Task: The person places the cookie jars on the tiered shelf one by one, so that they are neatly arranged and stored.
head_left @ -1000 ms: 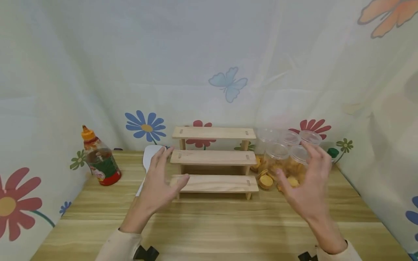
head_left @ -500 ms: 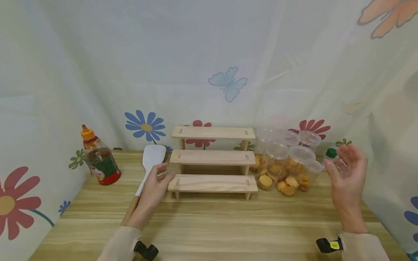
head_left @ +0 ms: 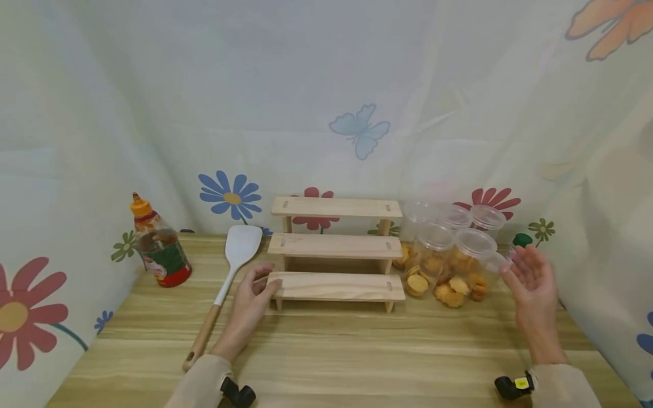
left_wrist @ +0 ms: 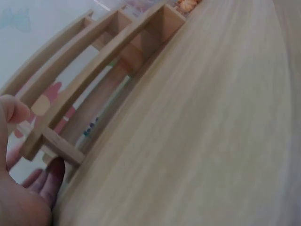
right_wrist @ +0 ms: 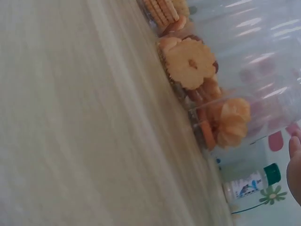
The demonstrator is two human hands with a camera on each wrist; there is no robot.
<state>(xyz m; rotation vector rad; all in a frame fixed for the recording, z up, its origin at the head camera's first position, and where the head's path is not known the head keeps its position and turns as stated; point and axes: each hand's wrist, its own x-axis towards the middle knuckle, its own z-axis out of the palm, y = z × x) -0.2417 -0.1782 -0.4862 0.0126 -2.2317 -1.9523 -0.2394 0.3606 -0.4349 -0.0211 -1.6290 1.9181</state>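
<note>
A three-tier wooden stand stands at the middle back of the table. My left hand is at the left end of its lowest shelf. In the left wrist view, the fingers lie against or close by the end leg, and the thumb is off the shelf top. To the right stand several clear lidded plastic jars with cookies inside. Beside the nearest small jar, my right hand is held with fingers extended, gripping nothing; it partly hides a green-capped bottle.
Left of the stand lies a white spatula with a wooden handle. A red sauce bottle with an orange nozzle stands at the far left. A flower-printed curtain hangs behind the wooden table.
My left hand has come down to the lowest shelf's left end, uncovering the spatula handle. My right hand swung right past the jars, then came slightly back left and lower.
</note>
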